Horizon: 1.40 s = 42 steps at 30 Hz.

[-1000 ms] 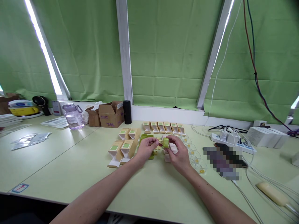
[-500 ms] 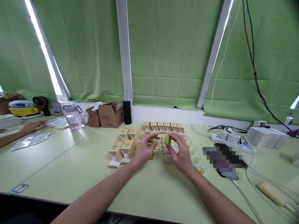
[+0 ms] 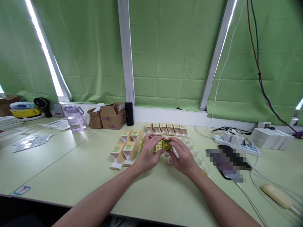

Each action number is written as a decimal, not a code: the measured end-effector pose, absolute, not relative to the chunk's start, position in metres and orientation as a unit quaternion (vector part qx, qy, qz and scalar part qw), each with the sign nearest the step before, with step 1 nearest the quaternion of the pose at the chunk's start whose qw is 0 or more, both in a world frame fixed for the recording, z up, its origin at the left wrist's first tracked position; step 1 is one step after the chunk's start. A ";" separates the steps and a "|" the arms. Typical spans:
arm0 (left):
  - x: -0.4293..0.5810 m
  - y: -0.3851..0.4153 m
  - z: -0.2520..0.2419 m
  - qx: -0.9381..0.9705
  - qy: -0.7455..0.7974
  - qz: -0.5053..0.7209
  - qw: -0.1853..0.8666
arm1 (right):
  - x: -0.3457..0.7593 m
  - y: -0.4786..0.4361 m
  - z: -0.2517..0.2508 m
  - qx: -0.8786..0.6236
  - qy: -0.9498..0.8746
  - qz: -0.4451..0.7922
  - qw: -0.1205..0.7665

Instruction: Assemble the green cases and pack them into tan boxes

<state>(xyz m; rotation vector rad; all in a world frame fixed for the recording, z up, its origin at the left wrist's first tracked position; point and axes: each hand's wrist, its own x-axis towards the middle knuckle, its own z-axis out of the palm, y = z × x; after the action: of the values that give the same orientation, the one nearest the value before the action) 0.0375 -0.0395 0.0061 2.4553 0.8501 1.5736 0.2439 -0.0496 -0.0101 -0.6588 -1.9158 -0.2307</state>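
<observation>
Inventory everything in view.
Open cup: 1, green, centre
Parts: several, green, centre
Small pieces: several, yellow, centre
Blocks: count hidden, white, centre
Cases: several, clear, centre right
Cartons: 10, tan, left and back
Bottle: 1, purple, back left
Cardboard boxes: several, brown, back left
Cylinder: 1, black, back
Fan-like item: 1, black, far left
Packets: several, silver, left
Power strip: 1, white, right
Devices: count unclear, pixelated, right
Small boxes: several, white, right
Cables: several, mixed, right
Curtains: several, green, back
Table: 1, pale green, below
Left hand, right hand: 2, bare, on cup
</observation>
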 end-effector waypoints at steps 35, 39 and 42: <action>0.038 -0.037 0.005 0.809 0.249 0.532 0.028 | 0.242 -0.053 -0.006 -0.274 -0.811 -0.134 0.499; 0.038 -0.038 0.006 0.809 0.246 0.534 0.027 | 0.241 -0.053 -0.003 -0.269 -0.815 -0.128 0.496; 0.038 -0.037 0.006 0.808 0.245 0.535 0.022 | 0.241 -0.053 -0.003 -0.272 -0.819 -0.117 0.491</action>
<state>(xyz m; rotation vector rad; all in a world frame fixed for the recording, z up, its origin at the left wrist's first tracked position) 0.0383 -0.0373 0.0056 2.5033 0.7578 1.6584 0.2412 -0.0528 -0.0031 -0.6616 -1.9888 -0.2848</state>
